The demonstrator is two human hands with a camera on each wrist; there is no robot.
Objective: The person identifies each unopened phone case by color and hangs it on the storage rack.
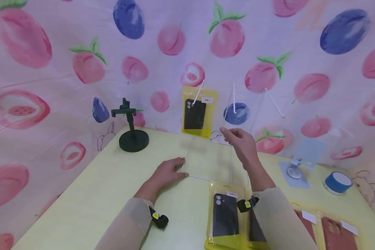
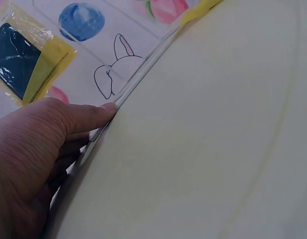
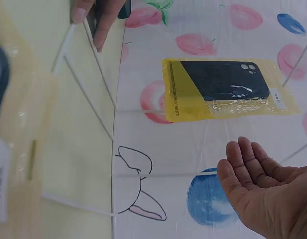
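Observation:
A white wire display rack [image 1: 200, 177] stands on the table against the patterned backdrop, with three hooks angled forward. My left hand [image 1: 165, 172] grips the left front corner of its base, the thumb on the wire [image 2: 124, 97] and the other fingers partly hidden behind it. From the left hook hangs a black phone case in a yellow-edged clear bag [image 1: 195, 114]. My right hand [image 1: 242, 144] is raised in front of the rack, right of the hanging bag and below the middle hook [image 1: 234, 100]. Its fingers [image 3: 248, 162] are loosely bent with nothing in them.
Bagged black phone cases [image 1: 225, 215] lie in front of the rack, partly under my right sleeve. Further right are bagged reddish-brown cases [image 1: 337, 232], a light-blue stand [image 1: 295, 173] and a blue tape roll [image 1: 338, 182]. A black phone holder [image 1: 133, 140] stands at back left.

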